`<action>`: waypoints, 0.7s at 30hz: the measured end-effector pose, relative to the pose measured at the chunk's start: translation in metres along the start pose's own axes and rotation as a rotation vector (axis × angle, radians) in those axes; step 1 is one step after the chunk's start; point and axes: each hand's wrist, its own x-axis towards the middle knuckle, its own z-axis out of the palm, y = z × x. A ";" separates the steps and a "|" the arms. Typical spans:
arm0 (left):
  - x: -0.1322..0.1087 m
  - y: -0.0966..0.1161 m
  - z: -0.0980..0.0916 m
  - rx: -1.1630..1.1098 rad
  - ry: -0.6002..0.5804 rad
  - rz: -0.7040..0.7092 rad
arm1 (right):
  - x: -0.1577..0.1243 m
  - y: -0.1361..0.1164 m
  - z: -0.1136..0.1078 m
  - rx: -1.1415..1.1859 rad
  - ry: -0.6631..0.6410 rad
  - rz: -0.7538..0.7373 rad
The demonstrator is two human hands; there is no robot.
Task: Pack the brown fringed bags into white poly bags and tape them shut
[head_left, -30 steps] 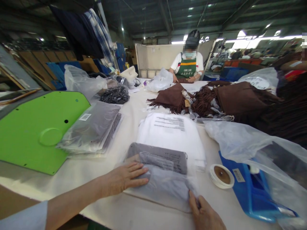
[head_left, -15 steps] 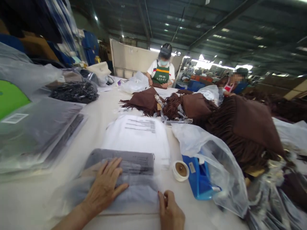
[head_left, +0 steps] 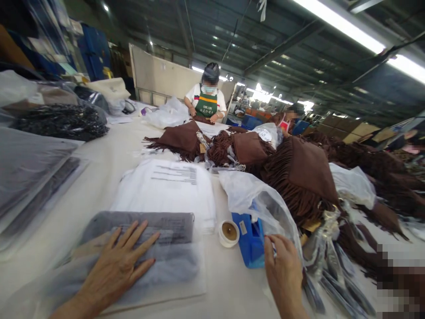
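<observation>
My left hand (head_left: 116, 266) lies flat with its fingers spread on a folded grey garment in a clear bag (head_left: 172, 261) at the near edge of the table (head_left: 109, 150). My right hand (head_left: 283, 270) is over to the right, with bent fingers at the near edge of a crumpled clear plastic bag (head_left: 259, 199) and beside a blue tape dispenser (head_left: 249, 241). Its fingertips pinch together on something I cannot make out. A white tape roll (head_left: 229, 232) lies between my hands. Beyond the garment sits a stack of white printed bags (head_left: 166, 190).
Brown fringed pieces (head_left: 299, 177) are heaped along the right side and middle of the table. Packed clear bags (head_left: 29, 168) and a black pile (head_left: 59, 122) lie at the left. A person in a green apron (head_left: 206, 99) works at the far end, another person (head_left: 292, 117) to the right.
My right hand left the bagged garment's right edge and moved right to the clear bag by the blue dispenser. My left hand stayed on the garment. The view swung right.
</observation>
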 end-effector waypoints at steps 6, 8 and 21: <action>0.001 0.001 -0.002 0.012 0.012 0.011 | 0.039 0.024 0.000 0.164 -0.291 0.275; 0.002 0.001 -0.002 0.016 0.012 0.017 | 0.039 0.024 0.004 0.250 -0.332 0.352; 0.000 0.001 -0.001 -0.037 -0.024 -0.030 | -0.049 0.053 -0.015 0.716 -0.299 0.682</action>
